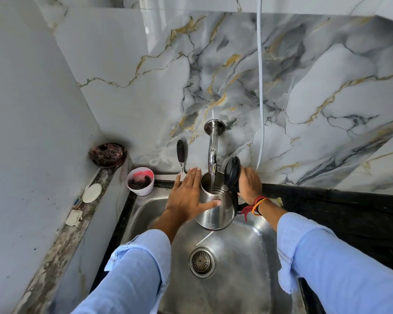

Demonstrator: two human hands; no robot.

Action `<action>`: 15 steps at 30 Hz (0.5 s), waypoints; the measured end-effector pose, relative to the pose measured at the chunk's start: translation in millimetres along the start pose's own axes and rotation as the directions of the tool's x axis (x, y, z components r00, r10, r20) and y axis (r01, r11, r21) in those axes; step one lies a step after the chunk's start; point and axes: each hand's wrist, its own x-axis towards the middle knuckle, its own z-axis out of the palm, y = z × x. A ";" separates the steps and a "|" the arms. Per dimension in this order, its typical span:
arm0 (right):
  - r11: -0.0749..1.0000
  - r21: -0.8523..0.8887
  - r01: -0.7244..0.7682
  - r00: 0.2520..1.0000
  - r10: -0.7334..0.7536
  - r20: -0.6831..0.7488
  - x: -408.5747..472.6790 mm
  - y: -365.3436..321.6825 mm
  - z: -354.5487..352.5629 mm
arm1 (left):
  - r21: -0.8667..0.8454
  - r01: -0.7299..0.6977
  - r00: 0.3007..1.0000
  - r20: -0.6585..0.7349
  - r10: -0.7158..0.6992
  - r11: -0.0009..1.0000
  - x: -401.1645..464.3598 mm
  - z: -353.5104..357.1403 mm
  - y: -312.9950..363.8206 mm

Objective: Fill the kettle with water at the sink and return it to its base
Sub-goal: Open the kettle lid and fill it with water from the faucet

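A steel kettle point(217, 211) hangs over the steel sink point(243, 252), its black lid point(232, 172) flipped up. Water runs from the chrome wall tap point(212, 152) straight into the kettle's mouth. My right hand point(250, 184) is on the kettle's right side, wrapped around the black handle behind the lid. My left hand point(187, 196) lies flat against the kettle's left wall, fingers spread and thumb across the front. The kettle's base is not in view.
A white tub point(140, 181) with pink and dark residue stands at the sink's back-left corner, a black-handled utensil point(180, 156) leans on the marble wall, a dark scrubber dish point(107, 155) sits on the left ledge. Black counter point(338, 214) runs right. Drain point(202, 261) lies below.
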 end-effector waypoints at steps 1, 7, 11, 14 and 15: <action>1.000 -0.017 0.003 1.000 -0.003 0.013 0.8 -0.5 -1.2 | 0.014 0.006 1.000 -0.008 -0.006 1.000 -0.2 0.0 1.3; 0.998 -0.057 0.008 1.000 -0.008 0.002 -1.5 2.6 -3.6 | 0.045 0.015 1.000 -0.025 -0.014 0.999 -3.0 1.5 6.1; 0.998 -0.055 0.010 1.000 -0.010 0.001 -3.1 3.1 -4.3 | 0.067 0.015 1.000 -0.023 -0.013 0.998 -3.0 2.0 7.2; 0.999 -0.053 0.009 1.000 -0.009 0.003 -3.9 4.0 -4.0 | 0.088 0.007 1.000 -0.020 -0.006 0.996 -3.3 0.9 6.6; 0.999 -0.050 0.008 1.000 -0.007 0.002 -3.9 4.1 -3.6 | 0.094 0.006 1.000 -0.020 -0.004 0.996 -3.3 0.8 6.4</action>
